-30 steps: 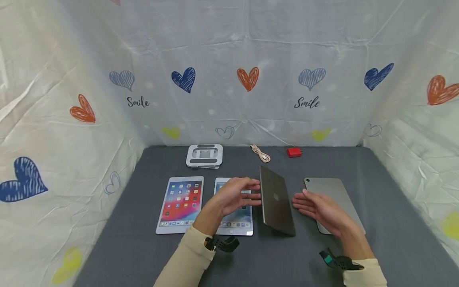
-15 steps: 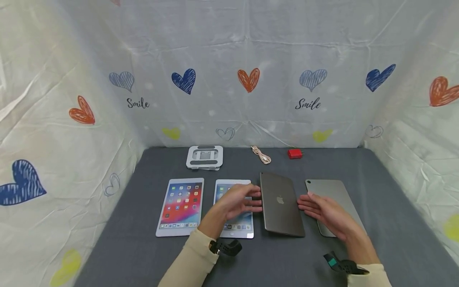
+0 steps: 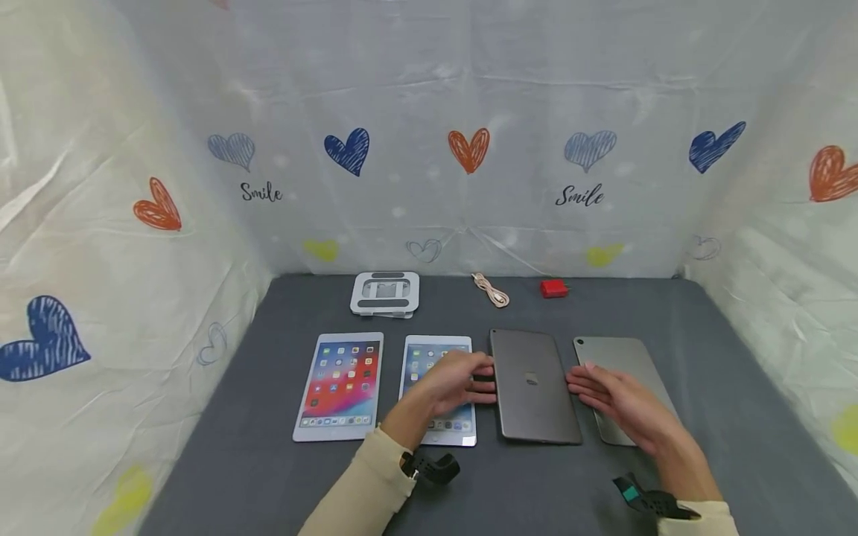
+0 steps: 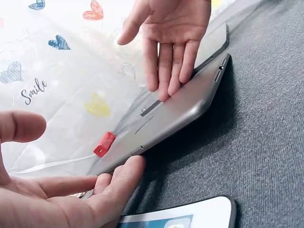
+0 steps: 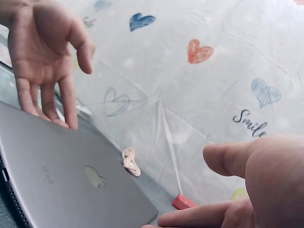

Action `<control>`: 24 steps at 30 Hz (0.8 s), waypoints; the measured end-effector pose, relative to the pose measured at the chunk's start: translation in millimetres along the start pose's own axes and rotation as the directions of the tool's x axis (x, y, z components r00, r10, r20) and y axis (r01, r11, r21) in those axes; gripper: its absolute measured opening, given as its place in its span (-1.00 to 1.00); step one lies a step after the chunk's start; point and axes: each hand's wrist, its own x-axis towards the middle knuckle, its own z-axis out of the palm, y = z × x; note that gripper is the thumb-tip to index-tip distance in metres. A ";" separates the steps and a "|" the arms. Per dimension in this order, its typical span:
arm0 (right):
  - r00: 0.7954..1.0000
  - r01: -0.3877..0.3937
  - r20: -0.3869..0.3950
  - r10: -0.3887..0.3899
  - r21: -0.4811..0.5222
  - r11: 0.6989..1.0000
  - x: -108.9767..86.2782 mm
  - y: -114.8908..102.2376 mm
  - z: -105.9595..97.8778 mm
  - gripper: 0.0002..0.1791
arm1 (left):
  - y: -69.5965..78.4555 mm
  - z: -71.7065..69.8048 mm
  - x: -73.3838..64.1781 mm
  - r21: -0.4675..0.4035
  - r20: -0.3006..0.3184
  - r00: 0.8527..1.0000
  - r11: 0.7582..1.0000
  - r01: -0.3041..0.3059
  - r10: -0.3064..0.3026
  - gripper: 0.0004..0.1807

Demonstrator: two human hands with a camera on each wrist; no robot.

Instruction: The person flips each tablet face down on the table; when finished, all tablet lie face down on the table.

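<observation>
A dark grey tablet [image 3: 536, 406] lies back side up between my hands in the head view, its left edge raised off the table, as the left wrist view shows. My left hand [image 3: 450, 383] touches that left edge with extended fingertips, its thumb held apart. At the tablet's right edge is my right hand [image 3: 623, 402], fingers straight and palm facing inward; whether they touch the edge I cannot tell. Under my left hand lies a white tablet [image 3: 414, 365] with a lit screen, partly hidden. A lighter grey tablet [image 3: 626, 353] lies face down, partly behind my right hand.
Another white tablet [image 3: 342, 380] with a lit screen lies at the left. Along the back are a folded silver stand [image 3: 385, 292], a coiled cable [image 3: 492, 292] and a red charger plug [image 3: 554, 288]. Heart-printed white sheets [image 3: 415, 97] wall the table [image 3: 268, 461].
The dark tablet has gone from standing steeply on edge to lying nearly flat, its right side lowering toward the table. My hands have shifted slightly right and down with it.
</observation>
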 end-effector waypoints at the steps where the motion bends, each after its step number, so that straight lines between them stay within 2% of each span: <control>1: 1.000 0.002 -0.001 -0.002 -0.002 1.000 -1.1 0.7 -0.9 -0.13 | -0.5 1.2 0.4 0.004 0.001 1.000 1.000 0.002 -0.002 -0.62; 9: 0.999 0.029 -0.015 -0.029 -0.019 0.999 -3.2 3.0 -3.7 -0.09 | -1.0 8.5 -2.9 0.034 -0.024 1.000 0.999 -0.016 0.017 -0.54; 16: 0.999 0.040 -0.034 -0.041 -0.016 0.999 -4.9 2.9 -5.2 -0.07 | -0.4 12.5 -7.0 0.116 -0.016 0.999 0.993 -0.038 0.041 -0.39; 24: 0.998 0.023 -0.062 -0.025 -0.031 0.999 -5.2 2.6 -2.7 -0.13 | -0.5 12.4 -10.9 0.206 -0.014 0.998 0.977 -0.057 0.062 -0.43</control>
